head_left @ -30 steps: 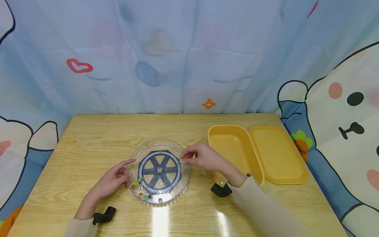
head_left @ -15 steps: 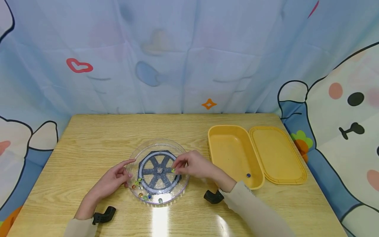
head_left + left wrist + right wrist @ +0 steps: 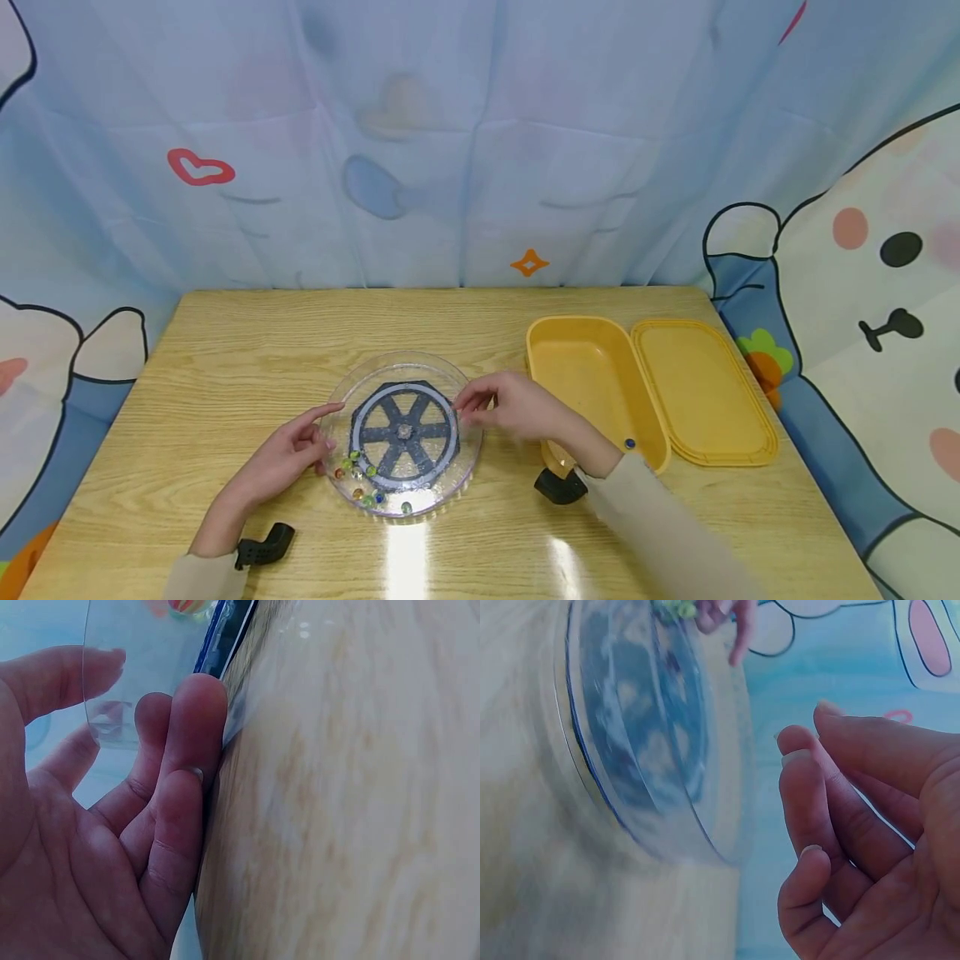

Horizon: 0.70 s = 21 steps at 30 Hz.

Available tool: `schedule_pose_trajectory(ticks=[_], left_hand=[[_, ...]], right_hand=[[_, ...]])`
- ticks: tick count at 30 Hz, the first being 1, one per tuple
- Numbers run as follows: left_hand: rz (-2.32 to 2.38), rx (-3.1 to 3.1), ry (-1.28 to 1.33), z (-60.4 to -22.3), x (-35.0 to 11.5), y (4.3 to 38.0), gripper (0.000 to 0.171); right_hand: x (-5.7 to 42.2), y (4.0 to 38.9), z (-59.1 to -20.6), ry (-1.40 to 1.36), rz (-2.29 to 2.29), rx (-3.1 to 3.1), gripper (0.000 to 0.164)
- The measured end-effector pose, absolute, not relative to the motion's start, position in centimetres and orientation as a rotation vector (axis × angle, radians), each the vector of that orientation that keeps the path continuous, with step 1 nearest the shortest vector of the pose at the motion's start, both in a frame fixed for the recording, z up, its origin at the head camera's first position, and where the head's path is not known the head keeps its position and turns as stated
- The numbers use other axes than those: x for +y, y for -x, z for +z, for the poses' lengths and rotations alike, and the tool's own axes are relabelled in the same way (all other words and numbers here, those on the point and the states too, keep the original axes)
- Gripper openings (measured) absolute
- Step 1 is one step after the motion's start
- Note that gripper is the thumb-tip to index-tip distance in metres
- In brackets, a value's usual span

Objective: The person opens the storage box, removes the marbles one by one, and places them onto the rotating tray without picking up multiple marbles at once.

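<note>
On the table a clear round bowl [image 3: 468, 446] stands over a dark wheel-like shape with spokes. Several coloured glass marbles [image 3: 371, 471] lie at its near left side. My left hand [image 3: 283, 454] holds the bowl's left rim; in the left wrist view the clear wall [image 3: 112, 712] passes between the thumb and the fingers. Over the bowl's right rim is my right hand [image 3: 510, 406], its fingers loosely bent with nothing between them in the right wrist view.
A yellow box [image 3: 581, 367] stands right of the bowl, with one dark blue marble [image 3: 630, 443] inside. Its yellow lid [image 3: 705, 392] lies beside it on the right. A patterned curtain [image 3: 465, 167] hangs behind the table [image 3: 262, 333].
My right hand moved left over the bowl with a yellow-green marble, let it go, and came back right. That marble is now among the others. My left hand stayed put.
</note>
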<state>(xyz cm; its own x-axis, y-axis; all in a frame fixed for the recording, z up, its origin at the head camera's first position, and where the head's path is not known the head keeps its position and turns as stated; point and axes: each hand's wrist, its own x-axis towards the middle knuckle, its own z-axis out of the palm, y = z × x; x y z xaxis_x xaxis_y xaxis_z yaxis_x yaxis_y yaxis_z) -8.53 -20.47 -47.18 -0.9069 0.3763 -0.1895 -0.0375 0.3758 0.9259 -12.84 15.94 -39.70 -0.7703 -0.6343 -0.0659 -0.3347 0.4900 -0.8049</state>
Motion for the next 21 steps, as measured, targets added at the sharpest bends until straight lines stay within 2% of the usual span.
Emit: schedule_pose_trajectory(ticks=[14,21], left_hand=[[1.550,2.271,-0.303,-47.2,-20.5,8.5,0.054],[1.537,2.278,-0.309,-47.3,-20.5,8.6,0.054]], right_hand=[[23.5,15.7,-38.4,0.647,-1.250,2.501,0.014],[28.0,17.3,-38.4,0.636,-1.030,2.509,0.012]])
